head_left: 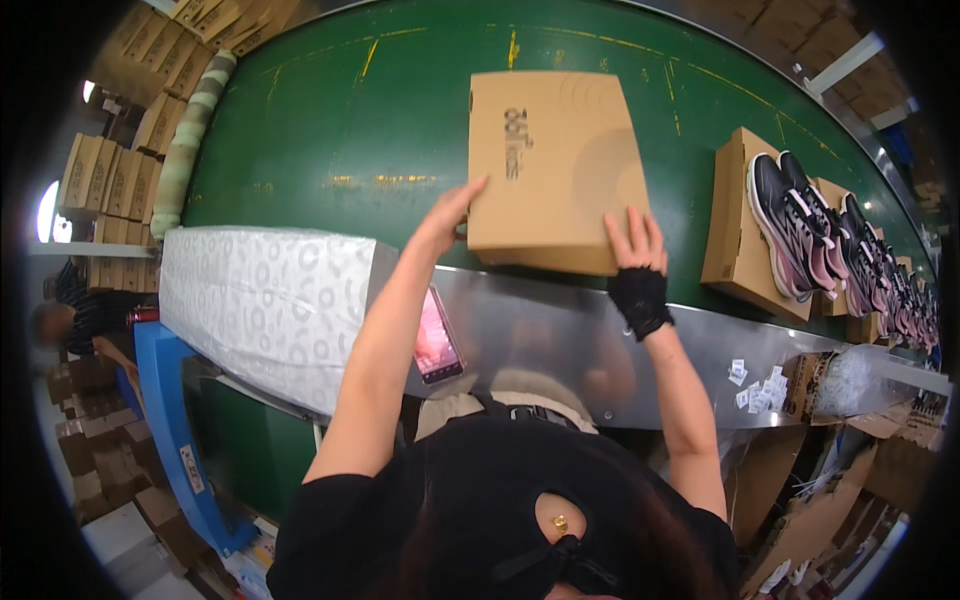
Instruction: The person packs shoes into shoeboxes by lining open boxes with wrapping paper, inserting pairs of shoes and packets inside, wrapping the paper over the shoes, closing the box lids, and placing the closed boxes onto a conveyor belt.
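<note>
A closed brown cardboard shoebox [555, 165] with dark print on its lid is between my two hands, at the near side of the green conveyor belt. My left hand [452, 217] grips its left edge, the thumb side against the cardboard and some fingers hidden behind it. At the near right corner, my right hand [637, 245] holds the box with its fingers stretched over the lid. A black wrist wrap [641, 300] covers that wrist. Whether the box touches the belt or is slightly raised, I cannot tell.
Right, black-and-pink sneakers [790, 225] lie on shoeboxes in a row along the green belt [330, 120]. Near left are a stack wrapped in patterned white paper [270, 300] and a phone [437, 340]. Small white labels [765, 390] lie on the metal ledge [540, 320]. Another person [85, 320] is far left.
</note>
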The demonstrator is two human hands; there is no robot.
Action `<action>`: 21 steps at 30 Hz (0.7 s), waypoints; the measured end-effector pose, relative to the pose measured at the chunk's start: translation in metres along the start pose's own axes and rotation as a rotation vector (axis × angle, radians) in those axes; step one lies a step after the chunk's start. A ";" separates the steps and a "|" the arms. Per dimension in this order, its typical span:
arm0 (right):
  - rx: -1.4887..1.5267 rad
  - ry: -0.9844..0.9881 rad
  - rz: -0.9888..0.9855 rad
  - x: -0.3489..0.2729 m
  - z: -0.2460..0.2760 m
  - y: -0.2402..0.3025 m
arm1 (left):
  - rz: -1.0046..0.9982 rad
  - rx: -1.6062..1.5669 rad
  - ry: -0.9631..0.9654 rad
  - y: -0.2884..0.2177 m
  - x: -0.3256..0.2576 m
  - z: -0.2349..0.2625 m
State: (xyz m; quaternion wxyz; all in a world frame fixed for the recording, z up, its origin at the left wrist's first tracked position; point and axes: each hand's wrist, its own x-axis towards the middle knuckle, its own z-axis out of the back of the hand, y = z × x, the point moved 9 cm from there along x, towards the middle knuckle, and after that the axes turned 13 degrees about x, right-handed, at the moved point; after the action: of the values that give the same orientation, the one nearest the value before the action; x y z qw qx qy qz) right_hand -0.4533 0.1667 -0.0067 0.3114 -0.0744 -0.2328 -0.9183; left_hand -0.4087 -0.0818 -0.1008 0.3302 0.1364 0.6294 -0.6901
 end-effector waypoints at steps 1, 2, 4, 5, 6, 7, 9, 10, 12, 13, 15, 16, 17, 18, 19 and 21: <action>0.024 0.015 0.014 0.010 0.011 0.010 | -0.141 -0.271 0.150 -0.004 0.006 -0.005; 0.011 -0.003 0.037 0.019 0.025 0.009 | -0.121 -0.348 0.196 -0.017 -0.001 -0.016; 0.051 -0.044 0.097 0.040 0.050 0.019 | -0.103 -0.427 0.219 -0.042 -0.026 -0.015; 0.026 -0.083 0.173 0.047 0.061 0.023 | -0.046 -0.467 0.246 -0.045 -0.036 -0.017; 0.096 -0.119 0.171 0.054 0.075 0.025 | 0.009 -0.507 0.271 -0.048 -0.046 -0.017; 0.163 -0.152 0.170 0.059 0.089 0.029 | 0.004 -0.513 0.266 -0.051 -0.055 -0.015; 0.239 -0.251 0.208 0.058 0.115 0.042 | 0.056 -0.539 0.233 -0.047 -0.074 -0.009; 0.323 -0.345 0.239 0.052 0.126 0.049 | 0.048 -0.552 0.212 -0.042 -0.084 -0.001; 0.435 -0.374 0.251 0.040 0.121 0.050 | -0.081 -0.620 0.099 -0.032 -0.113 0.034; 0.514 -0.351 0.207 0.033 0.113 0.042 | -0.100 -0.643 0.043 -0.021 -0.128 0.048; 0.792 -0.178 0.007 0.011 0.073 -0.005 | -0.316 -0.827 -0.017 -0.014 -0.161 0.078; 1.138 -0.065 -0.152 -0.007 0.038 -0.053 | -0.366 -0.900 -0.080 -0.007 -0.185 0.090; 1.080 -0.012 -0.302 -0.028 0.017 -0.097 | -0.442 -0.930 -0.190 0.011 -0.199 0.108; 1.354 0.027 -0.494 -0.055 0.000 -0.139 | -0.520 -0.982 -0.246 0.024 -0.222 0.121; 1.543 -0.004 -0.730 -0.082 -0.002 -0.157 | -0.595 -1.025 -0.292 0.038 -0.244 0.130; 1.583 -0.337 -1.326 -0.128 -0.003 -0.209 | -0.654 -1.076 -0.521 0.090 -0.288 0.156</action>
State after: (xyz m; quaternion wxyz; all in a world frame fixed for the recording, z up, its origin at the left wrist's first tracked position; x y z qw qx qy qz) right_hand -0.4787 0.3800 -0.1247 -0.3315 0.1663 -0.8023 -0.4678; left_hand -0.1025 -0.1490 0.0300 0.2672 -0.4147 0.7938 -0.3557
